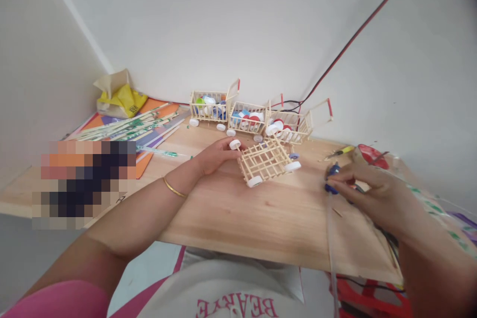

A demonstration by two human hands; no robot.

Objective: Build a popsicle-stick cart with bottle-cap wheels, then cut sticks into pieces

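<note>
My left hand (219,155) has its fingers closed on the near-left side of a small stick-built cart (265,160). The cart is tipped over, its lattice underside facing me and its white bottle-cap wheels showing. To the right, my right hand (372,191) pinches a blue tool (331,179) that looks like a hot glue gun, most of it hidden behind the fingers. A long translucent glue stick (331,243) runs from it down past the table's front edge.
Upright stick carts (210,107) filled with bottle caps stand by the wall. Wrapped sticks (130,124) and a yellow tissue pack (124,101) lie at left. A yellow-handled cutter (343,151) and a red tape roll (372,156) are at right. A cable (357,35) runs along the wall.
</note>
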